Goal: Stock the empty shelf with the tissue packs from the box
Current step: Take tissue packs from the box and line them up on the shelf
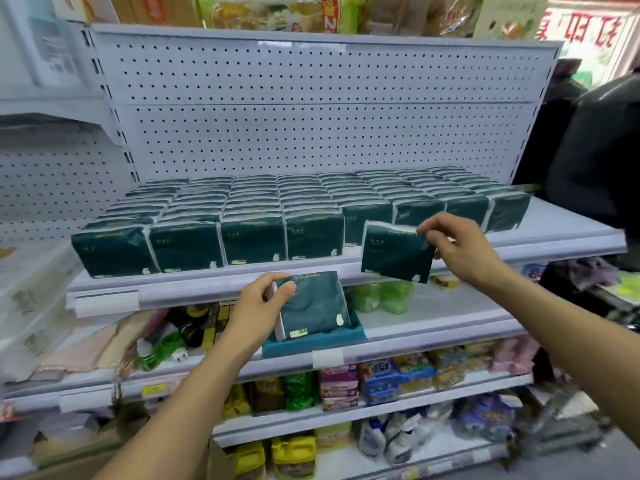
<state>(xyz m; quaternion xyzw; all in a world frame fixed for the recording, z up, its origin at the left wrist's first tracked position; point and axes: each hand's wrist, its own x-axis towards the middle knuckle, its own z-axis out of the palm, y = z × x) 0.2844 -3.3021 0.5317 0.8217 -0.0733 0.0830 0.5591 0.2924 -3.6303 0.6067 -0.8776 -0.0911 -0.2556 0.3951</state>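
The left hand (265, 303) is nearest. Its fingers and thumb curl round the top corner of a dark green pack (313, 306). That pack stands in a teal box (313, 339) on the lower shelf (433, 323). The right hand (457, 249) is higher up and farther out. It pinches the top edge of a second pack (396, 252) and holds it in the air, just in front of the top shelf (540, 233).

The packs look light and soft, with a smooth, shiny wrap. They could slip, and a hard squeeze would dent them. I think the top edge or a corner is a good place to hold, as both hands do now.

Behind the hands, the rows (277, 209) fill most of the top shelf. The four left rows reach close to the front lip. The right rows stop farther back, so there is bare room in front of them. The held pack hangs right by that room. The lip (207, 289) sticks out, so a pack must go up over it
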